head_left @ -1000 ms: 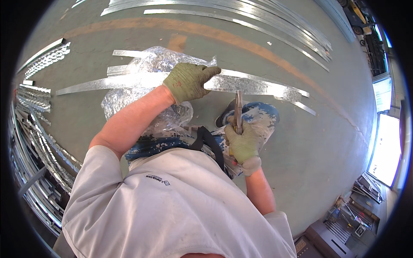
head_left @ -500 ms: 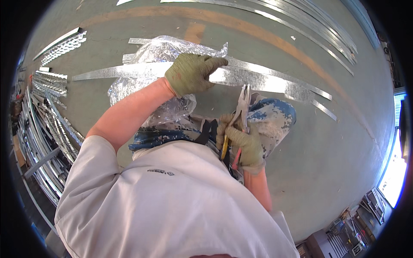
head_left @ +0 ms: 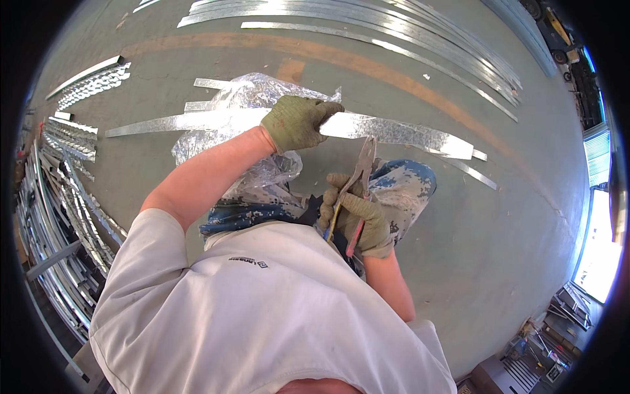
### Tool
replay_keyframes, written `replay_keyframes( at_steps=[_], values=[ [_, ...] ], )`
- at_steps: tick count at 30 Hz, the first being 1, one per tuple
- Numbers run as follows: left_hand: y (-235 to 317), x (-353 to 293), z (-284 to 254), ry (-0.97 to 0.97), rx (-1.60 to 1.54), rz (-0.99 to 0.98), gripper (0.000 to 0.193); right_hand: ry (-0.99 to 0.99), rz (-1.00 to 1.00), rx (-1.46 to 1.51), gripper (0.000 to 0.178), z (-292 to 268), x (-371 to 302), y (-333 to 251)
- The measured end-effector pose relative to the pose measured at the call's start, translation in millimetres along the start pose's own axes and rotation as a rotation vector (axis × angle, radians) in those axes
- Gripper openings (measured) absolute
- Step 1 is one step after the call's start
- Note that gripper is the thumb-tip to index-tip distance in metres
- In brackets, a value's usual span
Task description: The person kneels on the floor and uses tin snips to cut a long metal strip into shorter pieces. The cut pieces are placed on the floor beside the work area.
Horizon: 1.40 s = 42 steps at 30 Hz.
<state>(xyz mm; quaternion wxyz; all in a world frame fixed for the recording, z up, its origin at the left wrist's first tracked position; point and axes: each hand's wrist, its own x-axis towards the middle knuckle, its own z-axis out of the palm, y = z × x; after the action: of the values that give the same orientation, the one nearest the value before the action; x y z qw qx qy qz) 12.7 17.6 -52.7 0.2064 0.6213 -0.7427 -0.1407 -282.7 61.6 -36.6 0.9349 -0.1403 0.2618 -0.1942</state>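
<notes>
My left hand (head_left: 295,123), in a green work glove, is closed around the middle of a long, flat, shiny metal strip (head_left: 407,134). The strip runs from left to right in front of my knees. In my gloved right hand (head_left: 364,217) is a pair of tin snips (head_left: 365,163) with one yellow and one red handle. Its handles are spread, and its jaws point away from me, at the near edge of the strip; whether they touch it I cannot tell. Crumpled clear plastic film (head_left: 252,88) lies behind and below my left hand.
Ends of other metal strips (head_left: 478,176) show beneath the held one. Long strips (head_left: 295,9) lie across the floor (head_left: 485,262) at the far side. Bundled metal profiles (head_left: 52,217) are piled at the left. Assorted gear (head_left: 541,354) stands at the lower right.
The held strip has shifted and tilted, and its right end now covers more of the strips beneath. Both hands keep their holds. The whole view has shifted slightly.
</notes>
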Motion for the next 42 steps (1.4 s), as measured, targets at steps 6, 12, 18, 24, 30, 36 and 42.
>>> replay_keyframes(
  at_steps=[6, 12, 18, 24, 30, 36, 42],
  values=[
    [-2.9, 1.0, 0.6, -0.008, 0.026, -0.006, 0.059, 0.12, -0.067, -0.149, 0.072, 19.3, -13.6, 15.2],
    [4.2, 6.9, -11.3, -0.154, -0.054, -0.055, 0.06, 0.257, -0.063, -0.189, 0.074, 31.1, -29.2, 12.8],
    [1.3, 2.6, -23.9, -0.184, -0.019, 0.017, 0.067, 0.286, -0.027, -0.23, 0.065, 39.2, -37.4, 28.3],
    [-8.8, -3.5, -17.8, -0.173, 0.005, 0.021, 0.07, 0.446, -0.075, -0.503, 0.058, 30.2, -21.5, 22.7],
    [-14.0, -4.0, -5.5, -0.121, -0.005, 0.006, 0.069, 0.646, 0.018, -0.957, 0.048, 29.4, -12.6, 15.4],
    [-12.5, -3.9, -7.6, -0.132, 0.004, -0.02, 0.069, 0.702, -0.066, -1.05, 0.046, 23.4, -1.2, 25.4],
    [-12.4, -5.3, -6.4, -0.118, 0.019, -0.012, 0.07, 0.743, -0.09, -1.186, 0.038, 27.7, 6.5, 25.4]
  ],
)
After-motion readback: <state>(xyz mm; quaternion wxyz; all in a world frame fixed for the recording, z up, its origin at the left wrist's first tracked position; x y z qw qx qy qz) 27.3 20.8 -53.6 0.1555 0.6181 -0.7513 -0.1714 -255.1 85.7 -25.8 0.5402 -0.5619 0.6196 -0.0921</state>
